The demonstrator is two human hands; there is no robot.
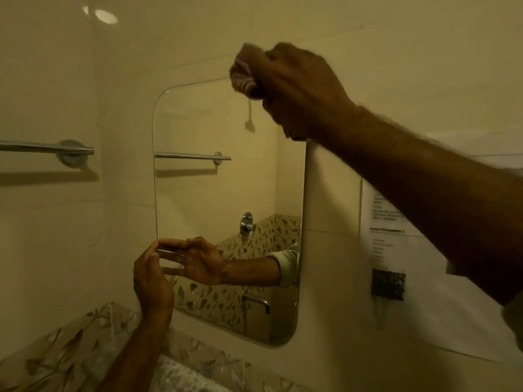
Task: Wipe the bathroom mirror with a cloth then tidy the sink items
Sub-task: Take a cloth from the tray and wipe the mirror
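A frameless mirror (220,199) with rounded corners hangs on the cream tiled wall. My right hand (294,89) is shut on a bunched striped cloth (243,72) and presses it against the mirror's top edge, right of centre. My left hand (152,278) rests on the mirror's lower left edge, fingers spread and touching the glass, holding nothing. Its reflection meets it in the glass. The sink and its items are out of view.
A chrome towel bar (48,148) is fixed to the wall at the left. A printed paper notice (396,230) and a dark patch (388,283) hang right of the mirror. A leaf-patterned tile band (85,340) runs below.
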